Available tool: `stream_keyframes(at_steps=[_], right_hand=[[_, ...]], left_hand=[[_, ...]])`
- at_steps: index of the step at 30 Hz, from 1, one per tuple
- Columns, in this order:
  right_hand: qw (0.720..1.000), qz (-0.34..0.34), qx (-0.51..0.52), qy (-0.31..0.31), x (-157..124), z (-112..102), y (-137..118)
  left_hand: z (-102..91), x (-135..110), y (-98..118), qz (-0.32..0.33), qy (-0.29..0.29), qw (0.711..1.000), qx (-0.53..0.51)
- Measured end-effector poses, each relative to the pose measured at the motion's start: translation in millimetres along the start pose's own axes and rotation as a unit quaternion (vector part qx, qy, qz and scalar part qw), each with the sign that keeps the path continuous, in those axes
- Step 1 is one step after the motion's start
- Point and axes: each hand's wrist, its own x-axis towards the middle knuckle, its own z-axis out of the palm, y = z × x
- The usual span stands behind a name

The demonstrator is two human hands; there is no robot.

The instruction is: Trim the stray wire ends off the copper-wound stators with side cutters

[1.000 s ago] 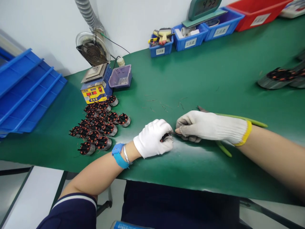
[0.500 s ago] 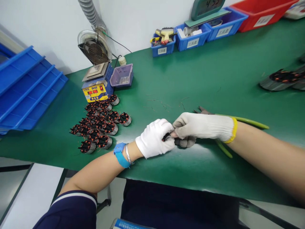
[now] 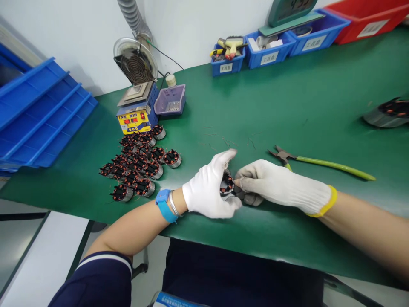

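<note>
A small motor stator (image 3: 227,183), with copper windings and a black insulator, sits between my two gloved hands near the front of the green table. Around its left side, my left hand (image 3: 209,187) has its fingers and thumb spread apart. My right hand (image 3: 257,183) is closed at the stator's right edge, thumb and forefinger pinched together. Its other fingers curl below; whether it grips the stator's body or a wire end is hard to see. Diagonal cutters (image 3: 332,166) with green handles lie behind my right hand, jaws apart.
Several similar stators (image 3: 140,164) stand grouped at left, before a yellow-and-blue heating unit (image 3: 136,119) and a purple tray (image 3: 169,100). Wire clippings (image 3: 226,140) lie beyond my hands. Blue tool boxes (image 3: 270,57) line the back; larger stators (image 3: 388,113) are at right.
My left hand's fingers have spread away from the stator, showing more of it. My right hand has shifted slightly right and down; the cutters are more visible. The view has turned slightly.
</note>
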Motion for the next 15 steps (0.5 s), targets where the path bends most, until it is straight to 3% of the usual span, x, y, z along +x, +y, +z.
stream_keyframes(at_steps=[3,6,9,11,15], right_hand=[[0.998,-0.035,-0.035,0.049,-3,1,1],[0.994,-0.089,-0.034,0.061,-6,-3,1],[0.992,-0.104,-0.024,0.061,-11,-8,1],[0.994,-0.102,0.006,0.044,-13,-10,1],[0.992,-0.095,0.076,0.014,-15,-12,-1]], left_hand=[[-11.6,5,-8,-0.066,0.031,0.986,-0.148],[-25.0,12,-10,-0.187,0.071,0.939,-0.279],[-35.1,15,-3,-0.310,-0.069,0.880,-0.354],[-37.6,15,4,-0.327,-0.135,0.847,-0.397],[-31.6,11,17,-0.269,-0.057,0.848,-0.453]])
